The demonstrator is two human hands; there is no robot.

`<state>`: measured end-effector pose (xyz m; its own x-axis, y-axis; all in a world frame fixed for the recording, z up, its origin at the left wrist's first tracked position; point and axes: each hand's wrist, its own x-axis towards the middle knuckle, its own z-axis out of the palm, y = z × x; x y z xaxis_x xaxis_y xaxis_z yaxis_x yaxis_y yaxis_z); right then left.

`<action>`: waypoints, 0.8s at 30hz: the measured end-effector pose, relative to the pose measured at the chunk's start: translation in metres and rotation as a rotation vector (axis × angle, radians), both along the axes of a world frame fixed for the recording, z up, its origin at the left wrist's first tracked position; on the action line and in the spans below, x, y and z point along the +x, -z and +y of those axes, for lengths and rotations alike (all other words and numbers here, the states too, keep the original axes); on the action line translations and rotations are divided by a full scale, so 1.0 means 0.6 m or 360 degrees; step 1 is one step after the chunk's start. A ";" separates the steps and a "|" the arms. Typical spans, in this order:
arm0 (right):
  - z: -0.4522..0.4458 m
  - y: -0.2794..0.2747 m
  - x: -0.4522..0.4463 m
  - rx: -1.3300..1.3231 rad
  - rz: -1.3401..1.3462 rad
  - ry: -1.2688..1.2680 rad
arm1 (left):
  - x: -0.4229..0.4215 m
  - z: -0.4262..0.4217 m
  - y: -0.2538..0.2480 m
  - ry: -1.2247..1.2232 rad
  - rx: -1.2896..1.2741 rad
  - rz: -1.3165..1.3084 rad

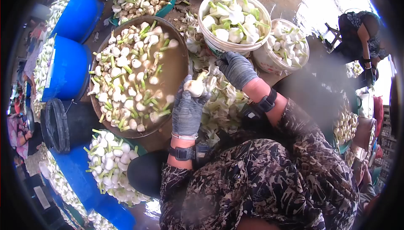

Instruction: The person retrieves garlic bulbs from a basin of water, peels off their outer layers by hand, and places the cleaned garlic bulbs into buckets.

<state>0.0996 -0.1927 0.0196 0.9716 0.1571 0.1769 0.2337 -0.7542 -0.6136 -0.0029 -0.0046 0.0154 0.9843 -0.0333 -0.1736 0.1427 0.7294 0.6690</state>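
Observation:
My left hand (188, 111), in a grey knit glove, is closed around a garlic bulb (194, 88) with a short pale stem and some brownish outer skin. To its upper right, my right hand (238, 69), gloved the same way, has its fingers curled in beside a white bucket (205, 31). Anything within those fingers is hidden. Loose garlic peels (223, 108) lie heaped below and between my hands. Left of my left hand stands a wide round basin (184, 47) of murky water with many garlic bulbs floating in it.
The white bucket holds peeled garlic; a second bucket (269, 63) beside it is also full. Blue tubs (63, 72), a black bucket (57, 124) and a garlic heap (111, 158) line the left. Another person (364, 36) bends at the upper right.

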 end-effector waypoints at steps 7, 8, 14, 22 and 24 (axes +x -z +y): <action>0.026 -0.089 -0.053 0.0204 -0.0467 -0.0844 | 0.006 -0.010 -0.026 0.0300 0.0455 -0.0036; 0.032 -0.082 -0.060 0.0185 -0.0479 -0.0767 | 0.003 -0.015 -0.021 0.0227 0.0629 0.0096; 0.047 -0.079 -0.069 0.0082 -0.0608 -0.0706 | -0.001 -0.003 0.020 0.0423 0.0617 0.0012; 0.032 -0.043 -0.074 0.0407 0.0584 -0.0408 | -0.005 0.003 0.001 0.0381 0.1457 -0.0502; 0.033 -0.042 -0.077 0.0551 0.0742 -0.0362 | 0.002 -0.001 0.029 0.0274 0.1531 -0.0555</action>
<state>0.0534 -0.1732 0.0447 0.9079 0.3787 -0.1799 0.0139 -0.4561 -0.8898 -0.0016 -0.0049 -0.0020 0.9799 -0.1767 0.0922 -0.1189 -0.1470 0.9820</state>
